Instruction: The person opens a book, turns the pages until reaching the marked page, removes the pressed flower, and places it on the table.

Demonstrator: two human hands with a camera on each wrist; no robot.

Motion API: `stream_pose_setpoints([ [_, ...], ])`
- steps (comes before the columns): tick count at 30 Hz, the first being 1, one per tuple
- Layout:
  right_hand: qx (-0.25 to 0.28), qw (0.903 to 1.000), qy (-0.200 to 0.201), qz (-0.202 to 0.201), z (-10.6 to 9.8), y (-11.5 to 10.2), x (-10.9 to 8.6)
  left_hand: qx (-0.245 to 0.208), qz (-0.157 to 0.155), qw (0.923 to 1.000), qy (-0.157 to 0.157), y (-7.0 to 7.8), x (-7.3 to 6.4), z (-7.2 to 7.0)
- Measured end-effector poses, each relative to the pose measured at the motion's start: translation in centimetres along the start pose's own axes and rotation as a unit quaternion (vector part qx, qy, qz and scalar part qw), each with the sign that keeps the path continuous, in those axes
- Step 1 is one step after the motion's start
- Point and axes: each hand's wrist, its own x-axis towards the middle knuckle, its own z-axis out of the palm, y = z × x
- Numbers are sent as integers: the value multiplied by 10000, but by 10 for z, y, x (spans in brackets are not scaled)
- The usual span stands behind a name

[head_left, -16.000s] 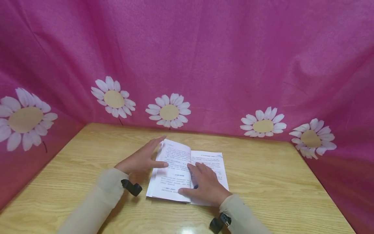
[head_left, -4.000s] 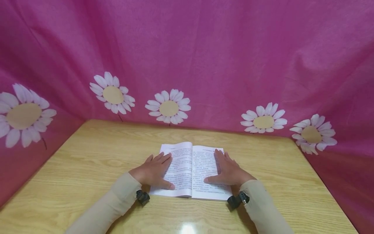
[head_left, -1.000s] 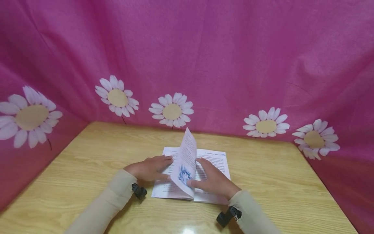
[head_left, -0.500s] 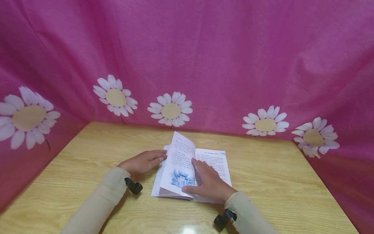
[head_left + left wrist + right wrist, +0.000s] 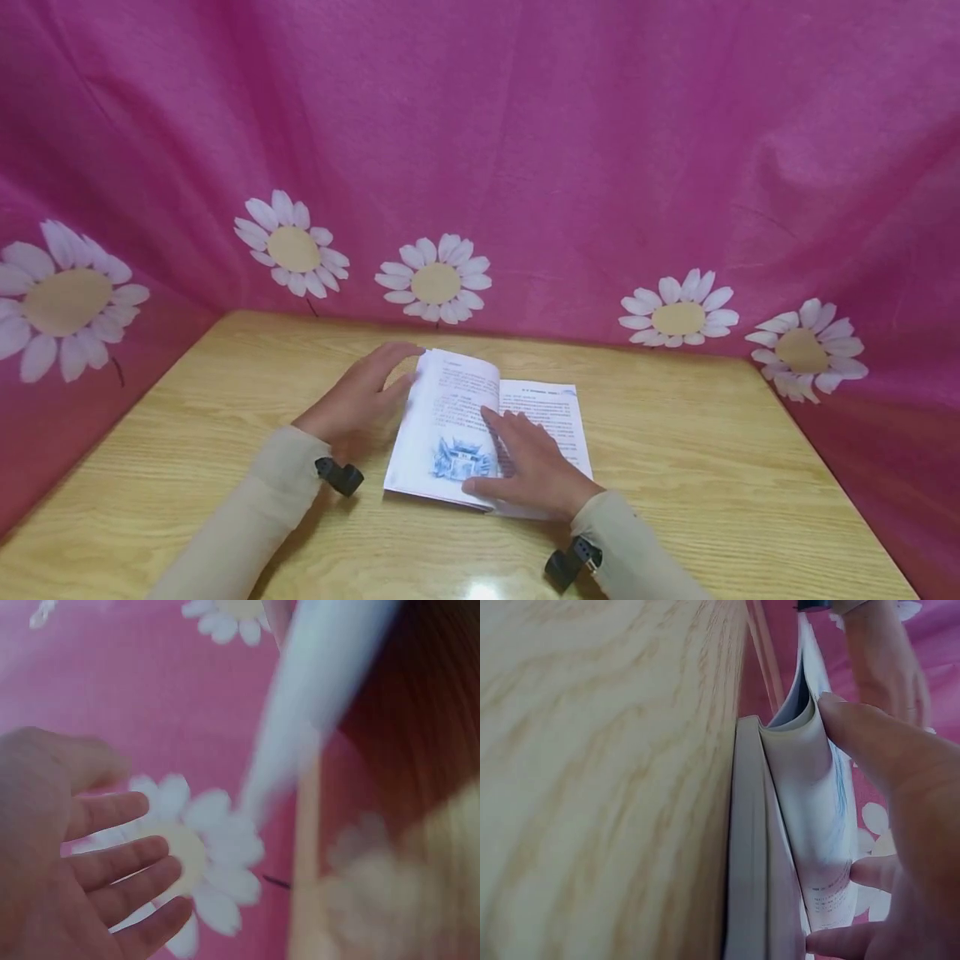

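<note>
An open book [image 5: 457, 400] with printed text lies on the table, a blue drawing of a building low on its left page. The left leaves bulge up near the spine, as the right wrist view shows on the curved page [image 5: 802, 772]. My left hand [image 5: 352, 396] is at the book's upper left edge; in the left wrist view its fingers [image 5: 124, 862] are spread and hold nothing, apart from a blurred white page edge [image 5: 315, 682]. My right hand [image 5: 543, 467] lies over the spine and right page, thumb touching the left page beside the drawing, fingers extended.
The wooden table [image 5: 712, 467] extends on all sides of the book. A pink curtain [image 5: 555, 167] printed with white daisies hangs behind and along both sides. A black camera [image 5: 339, 477] is strapped on the left wrist, another camera [image 5: 570, 565] on the right.
The leaf with the blue drawing has swung over from upright and come down on the left side. My left hand has moved up and left to the book's edge; the right thumb has shifted slightly left.
</note>
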Motion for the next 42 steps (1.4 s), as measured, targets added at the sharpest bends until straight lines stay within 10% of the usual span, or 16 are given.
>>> stream_pose_setpoints([
  [6, -132, 9999, 25, -4, 0, -1, 1, 1274, 829, 9857, -723, 19, -2, 9],
  [13, -120, 9998, -106, 93, 2, -2, 0, 1974, 111, 9663, -1646, 11, -8, 27],
  [23, -189, 9998, -18, -54, 2, 2, 1, 1873, -264, 9600, -2066, 7, -10, 38],
  [30, 785, 9966, -6, 259, -20, 13, 2, 2051, -570, 9516, -2219, 13, -11, 37],
  [42, 967, 9911, 209, 892, -42, 45, 3, 2151, -589, 9495, -2206, 11, -11, 40],
])
